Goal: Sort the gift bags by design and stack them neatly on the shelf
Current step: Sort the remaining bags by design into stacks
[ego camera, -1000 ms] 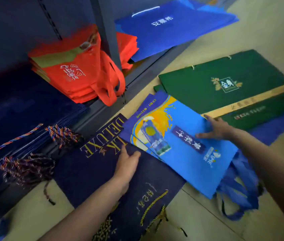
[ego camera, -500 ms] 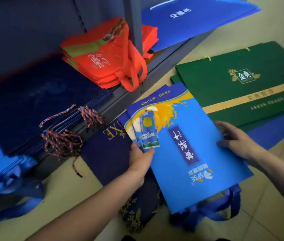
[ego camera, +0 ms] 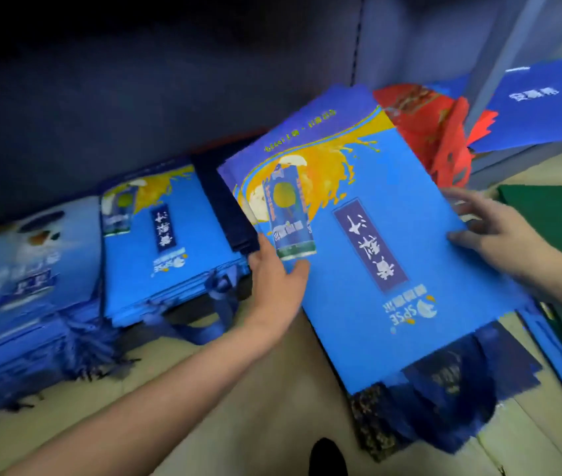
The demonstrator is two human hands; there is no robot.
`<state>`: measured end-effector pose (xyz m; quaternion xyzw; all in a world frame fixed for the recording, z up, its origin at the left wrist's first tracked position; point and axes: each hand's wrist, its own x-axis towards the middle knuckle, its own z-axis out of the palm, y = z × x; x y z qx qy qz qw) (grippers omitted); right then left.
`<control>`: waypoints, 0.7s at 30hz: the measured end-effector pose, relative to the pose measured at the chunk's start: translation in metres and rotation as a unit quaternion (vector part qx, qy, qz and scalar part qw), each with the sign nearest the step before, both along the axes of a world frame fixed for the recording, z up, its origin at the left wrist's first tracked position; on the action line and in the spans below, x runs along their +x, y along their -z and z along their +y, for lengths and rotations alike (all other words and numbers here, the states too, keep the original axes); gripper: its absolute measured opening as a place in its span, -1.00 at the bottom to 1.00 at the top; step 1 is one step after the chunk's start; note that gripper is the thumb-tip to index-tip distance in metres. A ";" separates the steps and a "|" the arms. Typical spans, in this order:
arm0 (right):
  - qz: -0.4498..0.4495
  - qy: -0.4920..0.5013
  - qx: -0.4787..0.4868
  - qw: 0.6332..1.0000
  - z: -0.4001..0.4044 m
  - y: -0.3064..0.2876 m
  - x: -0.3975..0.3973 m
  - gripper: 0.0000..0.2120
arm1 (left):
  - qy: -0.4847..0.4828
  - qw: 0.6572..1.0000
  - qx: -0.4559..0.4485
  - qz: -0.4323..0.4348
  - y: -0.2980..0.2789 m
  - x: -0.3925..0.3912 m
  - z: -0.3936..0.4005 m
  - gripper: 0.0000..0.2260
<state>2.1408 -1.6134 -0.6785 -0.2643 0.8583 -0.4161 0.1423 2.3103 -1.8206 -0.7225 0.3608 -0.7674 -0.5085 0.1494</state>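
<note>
Beige floor (ego camera: pixel 238 407) by shelf (ego camera: pixel 499 73): L hand (ego camera: pixel 274 280) & R hand (ego camera: pixel 499 231) grip blue bags (ego camera: pixel 375 269) w/ curled fingers.

The big blue bag (ego camera: pixel 369 242) had the letters "SPSE" printed in white near its bottom corner, upside down to the camera. A dark panel on it held white Chinese writing, too blurred to read. The same design showed on a bag pile (ego camera: pixel 166 245) to the left, also too blurred.
</note>
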 end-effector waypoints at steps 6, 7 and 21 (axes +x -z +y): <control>-0.125 -0.038 -0.083 0.988 -0.164 -0.032 0.022 -0.55 | -0.135 0.989 0.025 0.053 -0.058 0.033 -0.129 -0.56; -0.150 -0.046 -0.105 0.982 -0.187 -0.036 0.030 -0.58 | -0.144 0.987 0.030 0.065 -0.065 0.040 -0.153 -0.63; 0.007 -0.341 0.227 0.912 -0.256 0.033 0.087 -0.07 | 0.128 0.871 -0.168 -0.444 -0.009 0.131 -0.195 0.10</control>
